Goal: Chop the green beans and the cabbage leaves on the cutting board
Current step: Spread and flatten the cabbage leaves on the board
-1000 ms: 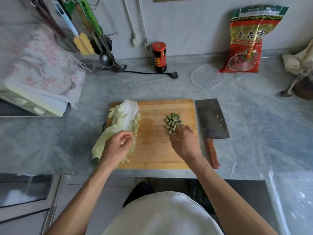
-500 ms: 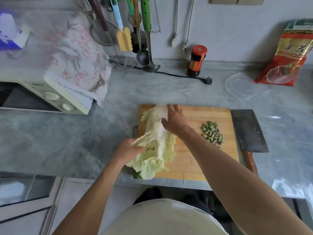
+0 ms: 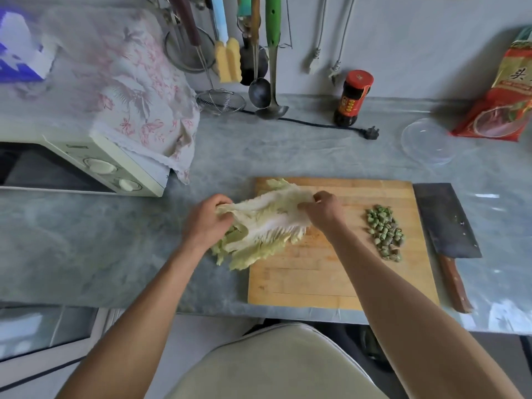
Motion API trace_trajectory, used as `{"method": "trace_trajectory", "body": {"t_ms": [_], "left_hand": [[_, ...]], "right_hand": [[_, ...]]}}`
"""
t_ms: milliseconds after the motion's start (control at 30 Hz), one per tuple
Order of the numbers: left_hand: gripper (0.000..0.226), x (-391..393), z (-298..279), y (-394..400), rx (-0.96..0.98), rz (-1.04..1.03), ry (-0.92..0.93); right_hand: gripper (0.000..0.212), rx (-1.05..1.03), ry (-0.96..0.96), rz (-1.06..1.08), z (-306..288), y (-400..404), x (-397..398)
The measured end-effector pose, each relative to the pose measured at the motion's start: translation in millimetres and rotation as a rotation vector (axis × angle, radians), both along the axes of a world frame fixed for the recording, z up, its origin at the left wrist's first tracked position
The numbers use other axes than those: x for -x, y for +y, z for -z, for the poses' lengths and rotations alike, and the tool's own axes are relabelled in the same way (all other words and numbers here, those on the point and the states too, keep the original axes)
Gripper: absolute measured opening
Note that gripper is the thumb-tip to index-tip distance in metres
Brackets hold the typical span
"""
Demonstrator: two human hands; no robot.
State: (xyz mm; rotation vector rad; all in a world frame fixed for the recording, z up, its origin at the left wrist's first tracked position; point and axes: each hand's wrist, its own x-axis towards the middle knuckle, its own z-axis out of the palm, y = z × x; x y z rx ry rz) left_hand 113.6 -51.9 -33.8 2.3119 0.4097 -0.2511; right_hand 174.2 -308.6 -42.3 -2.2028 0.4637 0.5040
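Both hands, left hand point(image 3: 205, 223) and right hand point(image 3: 324, 211), gripping cabbage point(image 3: 264, 226) at board point(image 3: 316, 277) left edge; better laid flat, fully on board.

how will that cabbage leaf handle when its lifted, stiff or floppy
Probably floppy at the edges: the cabbage leaves sag and ruffle between the left hand and right hand. The white rib looks firmer, so likely semi-stiff along the middle. Likely light, since fingertips pinch it.

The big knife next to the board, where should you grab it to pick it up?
Grab the cleaver by its brown wooden handle, probably coming from the near counter edge. The handle points toward the person, and the wide dark blade lies flat beyond it, beside the cutting board.
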Motion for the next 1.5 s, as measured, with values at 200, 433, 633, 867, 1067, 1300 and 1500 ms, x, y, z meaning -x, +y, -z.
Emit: {"method": "trace_trajectory", "body": {"t_ms": [200,433,633,867,1067,1300,1500], "left_hand": [[0.064,-9,-3,-26,-0.353,0.376,-0.061],[0.057,7,13,-69,-0.324,0.329,-0.160],[0.074,-1,11,-47,-0.311,0.159,-0.059],[0.046,-12,6,-16,-0.289,0.399,-0.147],[0.031,-23,-10,-11,-0.109,0.354,-0.082],[0.012,-21,-30,-13,0.012,0.300,-0.050],[0.008,-11,-31,-11,0.059,0.278,-0.050]], "right_hand": [[0.029,-0.356,0.118,0.218,-5,-10,39],[0.018,-0.407,-0.036,0.320,-5,-21,56],[0.042,-0.023,-0.199,0.113,2,-12,58],[0.071,0.547,-0.330,-0.729,0,5,33],[0.058,0.547,-0.321,-0.867,-9,7,7],[0.027,0.440,-0.549,-0.795,-17,8,2],[0.065,0.384,-0.387,-1.086,-13,17,10]]}}
